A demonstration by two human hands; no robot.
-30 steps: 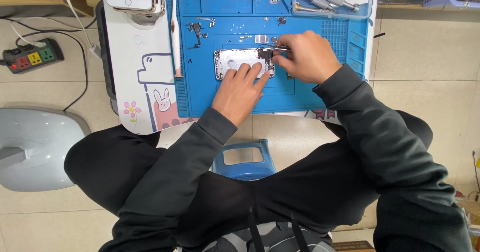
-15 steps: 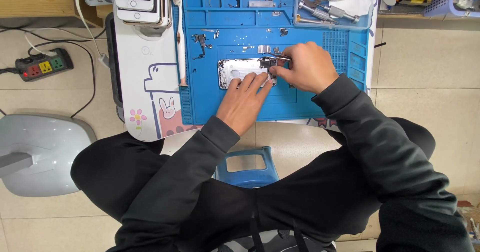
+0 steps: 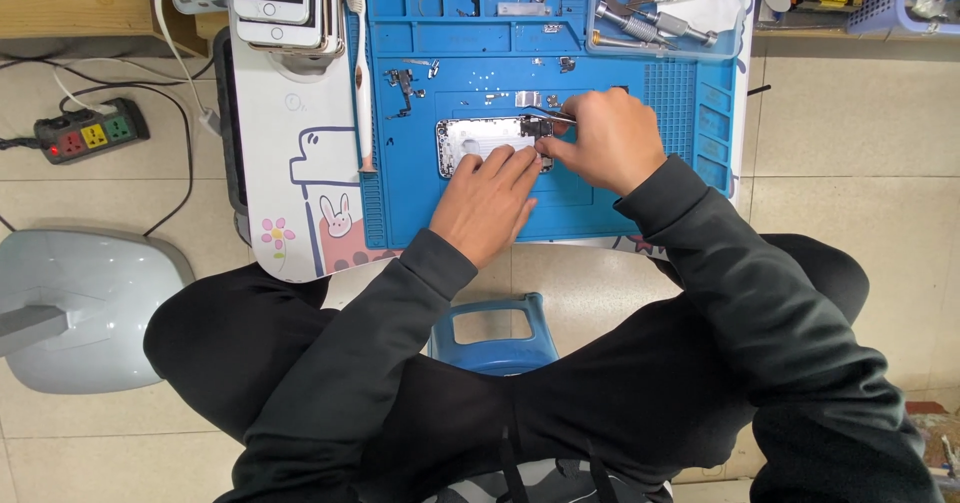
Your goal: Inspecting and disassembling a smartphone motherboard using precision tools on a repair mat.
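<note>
An opened silver phone housing lies on a blue repair mat. My left hand rests flat on the housing's near edge, fingers pressing it down. My right hand is closed around thin metal tweezers, whose tips point left at a small dark part at the housing's right end. Small screws and metal parts lie scattered on the mat above the housing.
A stack of white phones sits at the top left on a white pad with cartoon drawings. A clear tray of metal tools is at the top right. A power strip lies on the floor left; a blue stool is below.
The view has shifted slightly, so the mat sits a little lower and further right in the frame. Both hands stay on the phone housing, with the tweezers still at its right end.
</note>
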